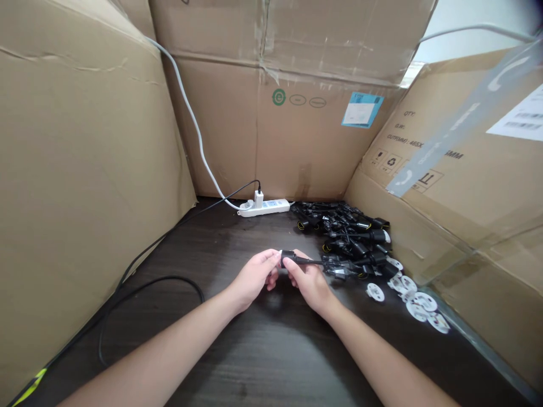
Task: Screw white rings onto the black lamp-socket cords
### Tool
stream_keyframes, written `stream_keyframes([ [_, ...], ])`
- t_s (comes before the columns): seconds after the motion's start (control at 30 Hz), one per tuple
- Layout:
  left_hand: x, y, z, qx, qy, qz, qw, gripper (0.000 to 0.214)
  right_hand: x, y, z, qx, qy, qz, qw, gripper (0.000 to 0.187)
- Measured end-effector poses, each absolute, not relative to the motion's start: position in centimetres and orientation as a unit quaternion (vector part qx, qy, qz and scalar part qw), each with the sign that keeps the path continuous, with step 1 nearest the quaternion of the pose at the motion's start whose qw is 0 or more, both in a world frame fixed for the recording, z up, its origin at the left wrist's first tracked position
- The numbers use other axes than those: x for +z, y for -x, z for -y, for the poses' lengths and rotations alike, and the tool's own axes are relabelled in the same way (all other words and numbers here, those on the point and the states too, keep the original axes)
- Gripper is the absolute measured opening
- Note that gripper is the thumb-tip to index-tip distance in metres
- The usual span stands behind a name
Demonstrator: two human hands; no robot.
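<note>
Over the middle of the table, both hands meet on a black cylinder [288,258] that looks like a lamp socket. It lies level, with a white piece on its left end and a black cable running off to the right. My left hand [259,274] pinches the white-ended side between thumb and fingers. Wrapped round the black body and the start of the cable is my right hand [309,281], its thumb on top. The fingers partly hide the white piece, so its shape is unclear.
A heap of similar black cylinders and cables [356,243] lies at the right. White round discs [419,305] are scattered in front of it. A white power strip [267,208] stands at the back, and a black cable [156,243] loops at left. Cardboard walls [237,124] surround the table.
</note>
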State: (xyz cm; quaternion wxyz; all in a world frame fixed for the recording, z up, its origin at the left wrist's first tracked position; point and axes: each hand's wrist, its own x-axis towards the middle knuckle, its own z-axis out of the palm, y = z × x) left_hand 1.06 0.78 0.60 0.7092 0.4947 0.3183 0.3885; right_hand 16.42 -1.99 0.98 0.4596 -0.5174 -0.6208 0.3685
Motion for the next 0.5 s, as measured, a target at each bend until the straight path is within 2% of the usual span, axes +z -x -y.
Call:
stream_keyframes([
  [0.5, 0.2, -0.96, -1.21, 0.388, -0.533, -0.328, 0.677, 0.042, 0.69, -16.88, 1.92, 0.266, 0.536, 0.679, 0.426, 0.027],
])
